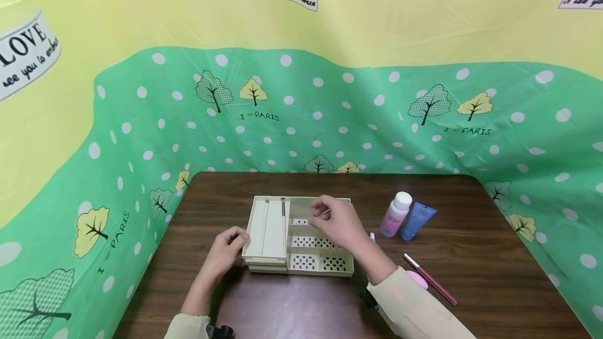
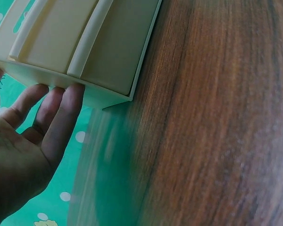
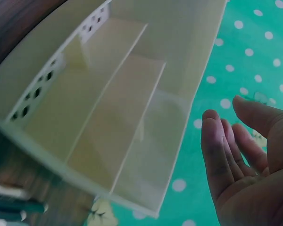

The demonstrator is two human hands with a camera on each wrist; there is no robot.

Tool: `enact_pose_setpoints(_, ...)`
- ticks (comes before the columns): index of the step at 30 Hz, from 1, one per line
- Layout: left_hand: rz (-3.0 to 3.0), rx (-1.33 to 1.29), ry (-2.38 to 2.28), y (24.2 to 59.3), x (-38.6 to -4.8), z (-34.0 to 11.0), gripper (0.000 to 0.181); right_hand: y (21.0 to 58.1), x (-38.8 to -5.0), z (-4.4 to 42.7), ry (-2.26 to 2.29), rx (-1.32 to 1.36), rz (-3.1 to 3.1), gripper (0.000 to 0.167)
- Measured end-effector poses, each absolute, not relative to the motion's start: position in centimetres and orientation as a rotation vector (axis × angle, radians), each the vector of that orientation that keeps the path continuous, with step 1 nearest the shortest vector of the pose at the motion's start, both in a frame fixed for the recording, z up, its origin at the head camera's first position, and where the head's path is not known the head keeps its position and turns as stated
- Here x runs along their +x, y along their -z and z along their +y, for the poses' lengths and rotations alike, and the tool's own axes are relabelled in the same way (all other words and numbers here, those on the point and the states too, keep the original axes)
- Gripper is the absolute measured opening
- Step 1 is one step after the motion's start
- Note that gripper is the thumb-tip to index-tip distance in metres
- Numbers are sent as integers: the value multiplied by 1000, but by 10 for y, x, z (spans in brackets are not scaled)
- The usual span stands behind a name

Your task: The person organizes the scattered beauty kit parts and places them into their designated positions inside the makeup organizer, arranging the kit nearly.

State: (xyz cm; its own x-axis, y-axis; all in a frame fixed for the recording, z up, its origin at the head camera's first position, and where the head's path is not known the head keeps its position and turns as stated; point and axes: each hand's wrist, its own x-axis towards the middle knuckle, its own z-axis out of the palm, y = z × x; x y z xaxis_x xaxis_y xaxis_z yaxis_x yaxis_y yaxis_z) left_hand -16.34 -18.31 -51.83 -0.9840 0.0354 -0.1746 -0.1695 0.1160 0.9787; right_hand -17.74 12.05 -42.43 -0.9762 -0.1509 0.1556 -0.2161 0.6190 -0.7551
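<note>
A cream desktop organizer [image 1: 320, 274] stands mid-table, with drawers at its front left and divided compartments with dotted panels on its right. Two makeup brushes, one pale [image 1: 265, 226] and one dark-tipped [image 1: 283, 218], lie in its top left tray. My left hand [image 1: 225, 249] touches the organizer's left side; in the left wrist view its fingers [image 2: 68, 106] rest against the side wall below the drawer fronts. Over the rear right compartments hovers my right hand [image 1: 340, 221], fingers loosely bent. In the right wrist view, nothing shows between its thumb and fingers.
Right of the organizer stand a pink bottle [image 1: 394, 216] with a white cap and a blue squeeze tube [image 1: 417, 221]. Nearer lie a slim dark-pink tube [image 1: 431, 279] and a pink oval item [image 1: 417, 279], partly behind my right sleeve. Polka-dot cloth [image 1: 292, 135] surrounds the table.
</note>
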Motion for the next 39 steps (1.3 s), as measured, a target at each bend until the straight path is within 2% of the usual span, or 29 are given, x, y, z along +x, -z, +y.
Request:
enact_pose_setpoints(24,2223,-139,-1982,516,-162,-182,16,467,-172,222,-1162,129,-2797,25)
enact_pose_setpoints(39,2227,-132,-1976,517,-163,-183,16,499,-164,246,-981,18,-2973,23)
